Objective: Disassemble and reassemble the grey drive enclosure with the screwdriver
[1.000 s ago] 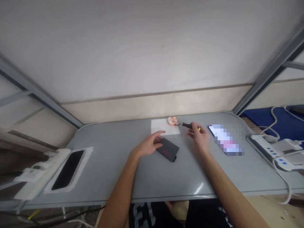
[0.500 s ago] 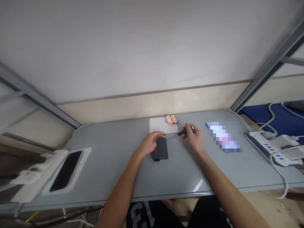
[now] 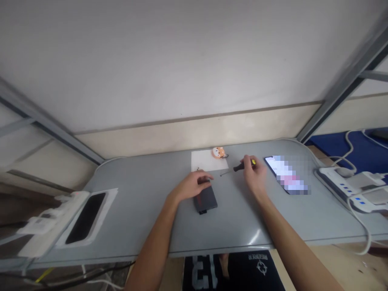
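My left hand [image 3: 194, 185] is at the far left corner of a flat dark grey box [image 3: 206, 198], its thumb and fingers curled round that edge. A reddish mark shows on the box's left side, and a small black part sticks out at its near end. In my right hand [image 3: 255, 174] is a screwdriver [image 3: 239, 166] with a black handle and a yellow patch, held by the handle. Its thin metal shaft points left, and the tip is apart from the box, over the desk. A few tiny dark specks, too small to name, lie on the white paper [image 3: 201, 159] behind my left hand.
An orange-and-white animal-faced case [image 3: 218, 152] rests on the paper's right corner. A phone with a lit, blurred screen [image 3: 286, 176] lies right of my right hand, near a power strip [image 3: 342, 186] with cables. Leftward on the grey desk [image 3: 136, 210] are a black phone [image 3: 86, 218] and another power strip [image 3: 57, 228].
My right hand has drawn the screwdriver to the right, away from the box. The box has turned slightly and shifted nearer to me, with my left hand still at its far end.
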Available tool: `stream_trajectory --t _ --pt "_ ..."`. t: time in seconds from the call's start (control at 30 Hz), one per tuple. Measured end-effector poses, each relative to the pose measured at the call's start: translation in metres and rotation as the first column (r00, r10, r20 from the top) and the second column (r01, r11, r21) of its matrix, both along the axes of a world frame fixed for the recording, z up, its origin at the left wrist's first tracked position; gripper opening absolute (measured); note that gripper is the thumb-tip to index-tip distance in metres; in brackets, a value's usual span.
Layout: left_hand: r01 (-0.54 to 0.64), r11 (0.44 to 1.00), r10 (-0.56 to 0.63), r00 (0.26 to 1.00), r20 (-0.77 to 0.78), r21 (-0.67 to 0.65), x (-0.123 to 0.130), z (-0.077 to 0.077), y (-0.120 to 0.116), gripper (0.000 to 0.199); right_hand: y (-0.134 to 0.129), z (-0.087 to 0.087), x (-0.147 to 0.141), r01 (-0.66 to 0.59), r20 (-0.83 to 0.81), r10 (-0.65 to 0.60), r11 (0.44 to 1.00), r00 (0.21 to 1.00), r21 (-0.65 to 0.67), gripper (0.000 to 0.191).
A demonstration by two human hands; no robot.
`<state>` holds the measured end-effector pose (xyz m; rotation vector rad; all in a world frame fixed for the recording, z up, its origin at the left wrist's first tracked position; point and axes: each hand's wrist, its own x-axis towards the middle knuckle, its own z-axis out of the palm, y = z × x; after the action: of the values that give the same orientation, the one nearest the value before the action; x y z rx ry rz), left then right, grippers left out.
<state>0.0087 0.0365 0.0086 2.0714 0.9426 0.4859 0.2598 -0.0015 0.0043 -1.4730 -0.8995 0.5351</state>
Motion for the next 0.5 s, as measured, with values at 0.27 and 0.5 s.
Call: stream_trajectory --t 0.27,0.5 --pt "0.003 0.986 0.002 1.0 0.025 -0.168 -0.013 0.002 0.011 0.013 -0.001 -0.002 -0.012 -0.209 -0.118 0.205 0.978 0.972 -0.021 0.044" --pt "-0.097 0.985 0.107 0.992 0.065 -0.145 -0.015 -0.001 0.013 0.027 -0.003 -0.004 -0.017 -0.279 -0.144 0.272 0.96 0.951 -0.026 0.043"
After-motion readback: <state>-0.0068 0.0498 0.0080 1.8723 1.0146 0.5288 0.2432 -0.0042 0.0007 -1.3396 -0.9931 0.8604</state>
